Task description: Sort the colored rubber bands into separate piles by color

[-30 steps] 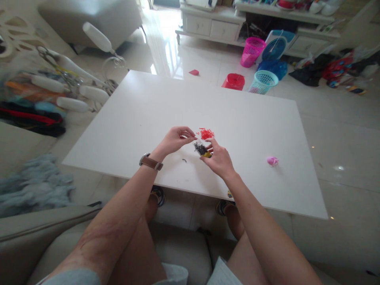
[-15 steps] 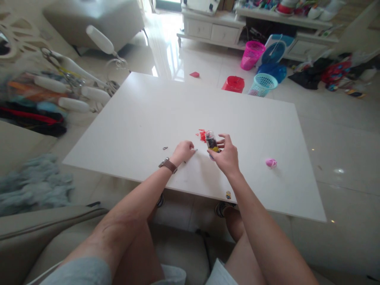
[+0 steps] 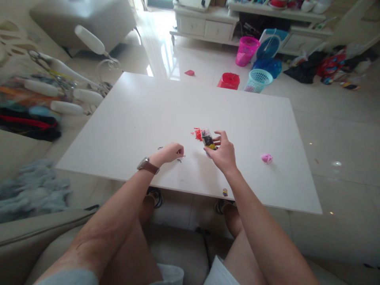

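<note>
One white table (image 3: 252, 122) is shown across the middle of the scene, with its surface strewn with small items. At the left, a pale grey fluffy heap (image 3: 38, 184) is seen on the floor beyond the table's edge. A watch (image 3: 148, 165) with a brown strap is worn on the left wrist. Just beyond the wrist, a dark loop (image 3: 160, 148) is laid flat on the table. The left hand (image 3: 172, 152) is lowered to the surface; its fingers are drawn narrowly together, and a tiny ring (image 3: 184, 156) is pinched at their tips. A dark sliver (image 3: 179, 160) is placed on the near side of these fingertips. Farther right, a loose pile of red pieces (image 3: 198, 133) is partly covered from view by a clear container (image 3: 207, 138). This container, filled with dark contents and yellow toward its near end, is tilted, its transparent end being directed far and slightly left. It is held by the right hand (image 3: 224, 152), whose fingers are curved around it. A small yellow-and-blue figure (image 3: 225, 192) is found at the near edge, and a pink object (image 3: 266, 158) is set well apart at the right.
</note>
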### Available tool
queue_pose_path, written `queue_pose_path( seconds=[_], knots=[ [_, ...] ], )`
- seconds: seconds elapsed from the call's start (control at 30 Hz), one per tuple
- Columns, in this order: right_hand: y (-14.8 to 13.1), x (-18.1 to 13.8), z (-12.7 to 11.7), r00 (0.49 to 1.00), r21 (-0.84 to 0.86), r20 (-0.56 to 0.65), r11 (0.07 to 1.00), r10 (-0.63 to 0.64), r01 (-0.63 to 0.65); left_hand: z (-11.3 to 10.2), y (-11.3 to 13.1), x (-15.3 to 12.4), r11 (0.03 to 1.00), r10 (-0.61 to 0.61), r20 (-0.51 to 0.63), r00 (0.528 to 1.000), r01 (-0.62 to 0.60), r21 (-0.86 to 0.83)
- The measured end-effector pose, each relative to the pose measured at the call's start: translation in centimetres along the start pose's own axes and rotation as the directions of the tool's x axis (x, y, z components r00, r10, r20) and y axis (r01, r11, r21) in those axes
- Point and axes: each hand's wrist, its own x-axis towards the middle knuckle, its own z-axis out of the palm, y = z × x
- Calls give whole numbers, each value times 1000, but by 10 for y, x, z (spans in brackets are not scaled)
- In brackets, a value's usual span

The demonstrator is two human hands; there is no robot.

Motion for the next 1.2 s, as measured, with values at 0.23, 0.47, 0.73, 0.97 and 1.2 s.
queue_pose_path(
  seconds=[0.23, 0.47, 0.73, 0.97, 1.2],
  knots=[
    [-4, -1, 5, 1000, 6, 9, 1000, -11, 11, 12, -11, -11, 997, -21, 79, 997, 15, 70],
    [-5, -1, 9, 1000, 9, 21, 1000, -9, 8, -8, -35, -19, 994, -97, -114, 989, 101, 39],
    [-5, -2, 12, 999, -1, 40, 1000, -16, 16, -22, -71, -28, 953, -297, -367, 882, 298, -56],
    [-4, -1, 14, 998, -19, 50, 999, -28, 28, -24, -38, -25, 933, -342, -396, 852, 260, -247],
    [-7, -5, 18, 991, -105, 126, 992, -53, 67, -32, 25, -14, 806, -182, -473, 862, -145, -574]
  ],
)
